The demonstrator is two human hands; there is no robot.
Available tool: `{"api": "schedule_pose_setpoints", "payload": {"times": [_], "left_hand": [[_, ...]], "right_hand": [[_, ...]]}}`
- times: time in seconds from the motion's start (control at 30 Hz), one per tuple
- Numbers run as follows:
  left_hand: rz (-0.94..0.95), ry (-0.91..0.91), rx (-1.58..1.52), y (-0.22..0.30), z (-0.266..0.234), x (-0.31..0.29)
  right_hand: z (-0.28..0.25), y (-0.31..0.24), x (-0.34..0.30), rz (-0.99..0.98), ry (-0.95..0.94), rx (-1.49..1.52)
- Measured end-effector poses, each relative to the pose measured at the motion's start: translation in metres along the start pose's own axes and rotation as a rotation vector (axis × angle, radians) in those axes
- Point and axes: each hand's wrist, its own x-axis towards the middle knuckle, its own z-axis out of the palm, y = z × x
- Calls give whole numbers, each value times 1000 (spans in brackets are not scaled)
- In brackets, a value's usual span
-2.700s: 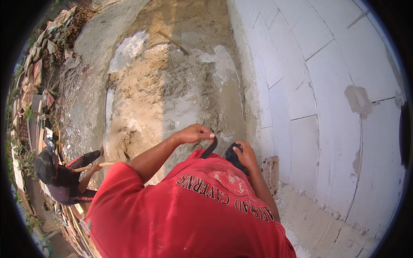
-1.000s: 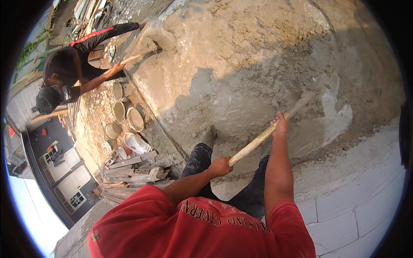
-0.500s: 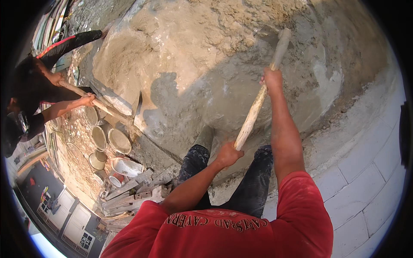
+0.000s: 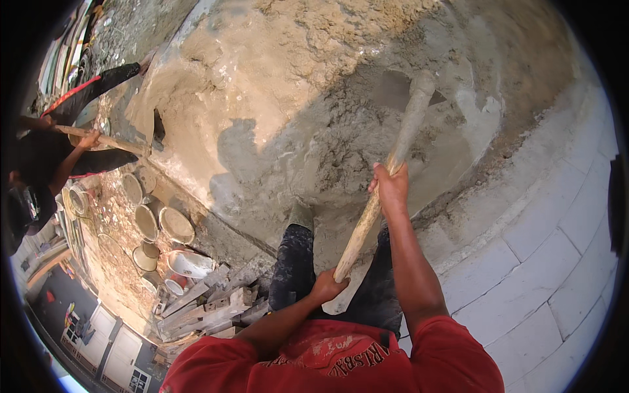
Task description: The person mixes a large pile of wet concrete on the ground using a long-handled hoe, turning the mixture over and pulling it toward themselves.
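A hoe (image 4: 365, 229) with a thick pale wooden handle slants across in front of me. Its broad grey blade (image 4: 392, 90) rests at the wet mortar (image 4: 354, 124), partly hidden behind the handle's thick end. My left hand (image 4: 327, 287) is wrapped round the handle low down, close to my body. Farther up, my right hand (image 4: 391, 185) grips the same handle. My legs are between the mortar and me, with boots standing in its near edge.
At the left a co-worker in dark clothes (image 4: 46, 160) works the mortar with another long-handled tool (image 4: 114, 141). Several buckets (image 4: 177, 224) stand below, beside a pile of wood offcuts (image 4: 209, 308). A pale block wall (image 4: 524, 281) curves along my right.
Both my hands and the hoe have come back toward my body, the blade dragging nearer through the mortar. The co-worker's tool has shifted left and away.
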Motion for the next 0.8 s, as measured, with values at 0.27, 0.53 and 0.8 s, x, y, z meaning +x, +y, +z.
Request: {"api": "schedule_pose_setpoints", "payload": {"times": [0.27, 0.53, 0.8], "left_hand": [[68, -74, -535, 170, 10, 201], [-356, -163, -506, 64, 101, 69], [-49, -94, 274, 130, 123, 49]], "right_hand": [[6, -104, 235, -184, -91, -476], [-89, 119, 137, 408, -77, -338], [-229, -33, 53, 15, 136, 236]]}}
